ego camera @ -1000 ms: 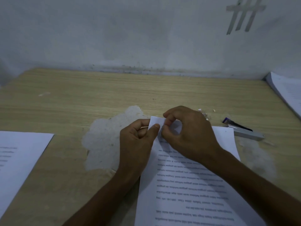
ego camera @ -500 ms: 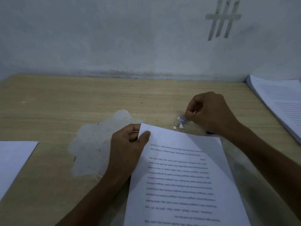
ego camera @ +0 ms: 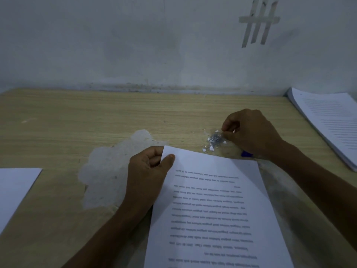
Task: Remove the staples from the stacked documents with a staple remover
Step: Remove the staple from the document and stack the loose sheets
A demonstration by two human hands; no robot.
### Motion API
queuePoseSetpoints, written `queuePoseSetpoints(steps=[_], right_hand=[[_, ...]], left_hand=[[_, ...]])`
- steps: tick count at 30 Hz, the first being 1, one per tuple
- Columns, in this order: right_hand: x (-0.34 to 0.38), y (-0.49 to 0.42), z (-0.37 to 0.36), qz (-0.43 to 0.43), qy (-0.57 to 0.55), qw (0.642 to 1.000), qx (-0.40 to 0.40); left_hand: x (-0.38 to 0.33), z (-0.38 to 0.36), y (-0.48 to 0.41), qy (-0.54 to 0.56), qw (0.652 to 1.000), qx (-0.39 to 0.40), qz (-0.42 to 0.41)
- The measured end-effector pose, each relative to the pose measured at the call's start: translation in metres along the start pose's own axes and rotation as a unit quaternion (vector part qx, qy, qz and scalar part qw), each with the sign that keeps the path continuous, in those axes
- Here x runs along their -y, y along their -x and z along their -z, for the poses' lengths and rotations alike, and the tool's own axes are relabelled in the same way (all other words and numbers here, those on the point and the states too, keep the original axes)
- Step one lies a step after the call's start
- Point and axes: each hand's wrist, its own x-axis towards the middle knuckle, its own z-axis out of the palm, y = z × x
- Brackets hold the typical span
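L hand (ego camera: 146, 175) pinches top corner of doc (ego camera: 208, 165) mid-frame, R hand (ego camera: 253, 134) has fingers bunched tight over staple pile (ego camera: 215, 137) centre-right, can't tell if holding one; risk: wrist brushes pile, staples scatter under doc.

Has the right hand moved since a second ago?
Yes. The right hand left the top corner of the document, beside the left hand, and went right and farther away, to the pile of staples on the desk.

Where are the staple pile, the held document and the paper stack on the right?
staple pile (ego camera: 215, 139): head view, middle of the heap.
held document (ego camera: 212, 200): head view, printed middle.
paper stack (ego camera: 328, 120): head view, top sheet.
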Motion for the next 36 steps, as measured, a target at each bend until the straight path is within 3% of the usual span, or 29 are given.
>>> queuePoseSetpoints(steps=[7, 13, 18, 22, 25, 28, 32, 36], right_hand=[[-0.019, 0.007, 0.023, -0.013, 0.002, 1.000, 0.022], [-0.042, 0.021, 0.040, -0.031, 0.072, 0.980, 0.184], [-0.049, 0.027, 0.031, -0.020, 0.104, 0.980, 0.168], [-0.035, 0.024, 0.043, 0.054, 0.037, 0.993, 0.103], [-0.002, 0.024, 0.048, 0.153, 0.004, 0.981, 0.120], [0.035, 0.021, 0.049, 0.246, 0.042, 0.953, 0.170], [0.072, 0.014, 0.037, 0.288, 0.157, 0.919, 0.218], [0.083, 0.013, 0.021, 0.329, 0.196, 0.897, 0.221]], left_hand=[[0.000, 0.000, 0.001, 0.008, 1.000, 0.001, 0.002], [0.001, 0.000, 0.001, 0.013, 1.000, 0.001, -0.003], [0.000, 0.000, 0.001, 0.032, 0.999, 0.005, -0.005], [0.000, 0.000, 0.003, 0.046, 0.999, 0.006, -0.024], [0.002, 0.000, 0.002, 0.043, 0.998, 0.003, -0.043], [0.005, 0.000, 0.001, 0.036, 0.998, -0.004, -0.060], [0.009, 0.002, -0.001, 0.016, 0.995, -0.008, -0.100], [0.010, 0.001, -0.002, 0.018, 0.991, -0.011, -0.134]])
